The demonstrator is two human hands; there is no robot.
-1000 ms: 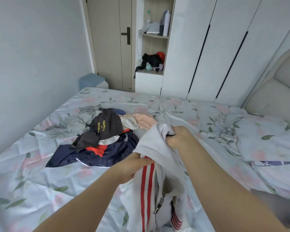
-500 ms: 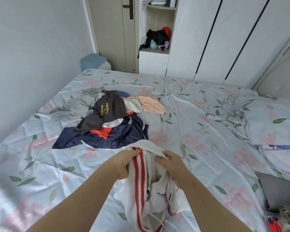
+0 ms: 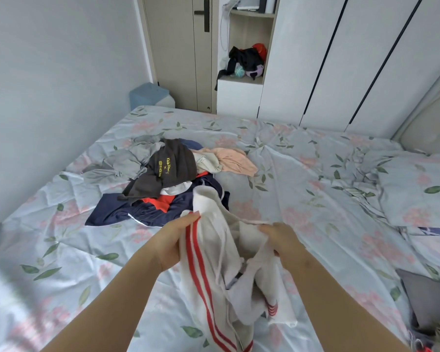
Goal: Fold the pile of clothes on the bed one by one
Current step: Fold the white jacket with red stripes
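The white jacket (image 3: 221,255) with red stripes hangs crumpled over the near part of the bed (image 3: 302,179). The left hand (image 3: 174,241) grips its striped edge, and the right hand (image 3: 281,240) grips the other side. The clothes pile (image 3: 168,181) lies just behind. Bare sheet spreads to the right.

white red-striped jacket (image 3: 221,262), pale blue floral sheet (image 3: 290,174)

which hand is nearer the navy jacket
Left. The left hand grips the white garment right by the near edge of the navy jacket; the right hand grips it farther right, across the cloth.
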